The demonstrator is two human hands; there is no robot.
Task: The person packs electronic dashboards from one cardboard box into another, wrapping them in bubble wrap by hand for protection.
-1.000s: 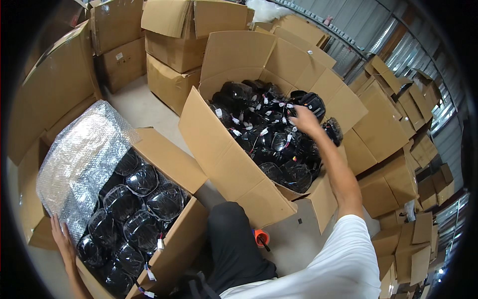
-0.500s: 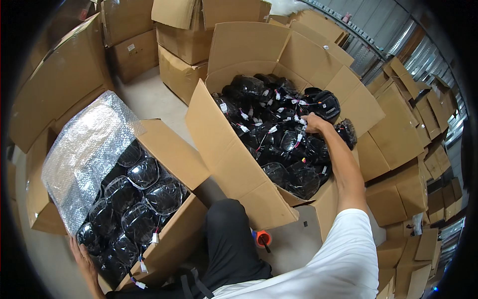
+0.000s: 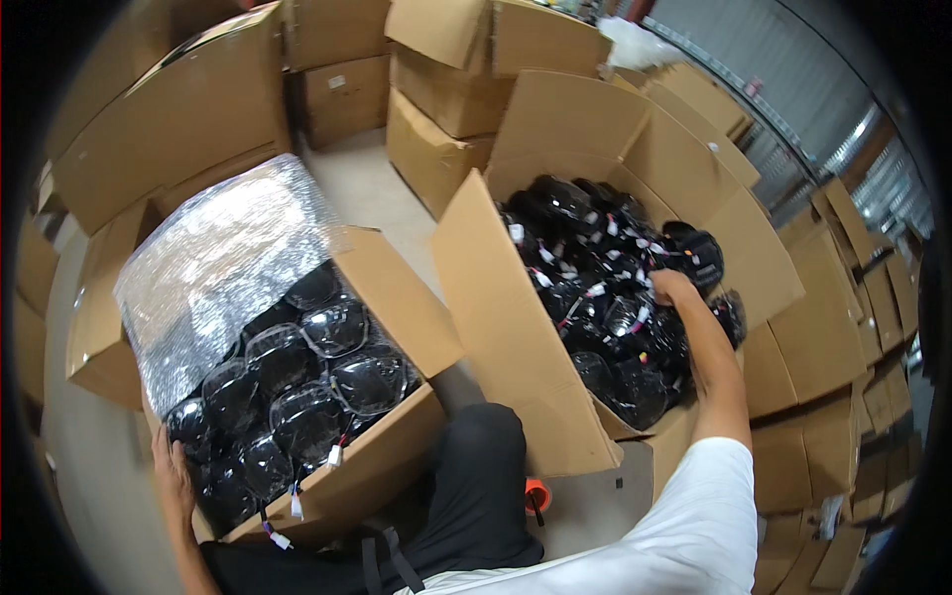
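Observation:
In the right cardboard box (image 3: 516, 327) lies a jumbled heap of glossy black parts (image 3: 635, 392) in clear plastic, with thin wires and white connectors. My right hand (image 3: 671, 287) reaches into this heap, its fingers closed among the wires near a rounded black part (image 3: 700, 260). What they grip is hidden. A second box (image 3: 382, 461) on the left holds similar wrapped black parts (image 3: 283, 357) in rows, several connectors hanging over its near side. My left hand (image 3: 172, 471) rests at that box's left edge, fingers stretched out and holding nothing visible.
Bubble wrap (image 3: 233, 258) is folded back over the left box's far side. Stacked cartons (image 3: 436, 149) stand behind, and more cartons (image 3: 808, 426) line the right. An orange roll-like object (image 3: 536, 496) sits on the floor by my knee, between the boxes.
The view has shifted, so both boxes appear farther right. My right hand stays at nearly the same spot in the heap, and my left hand remains at the left box's edge.

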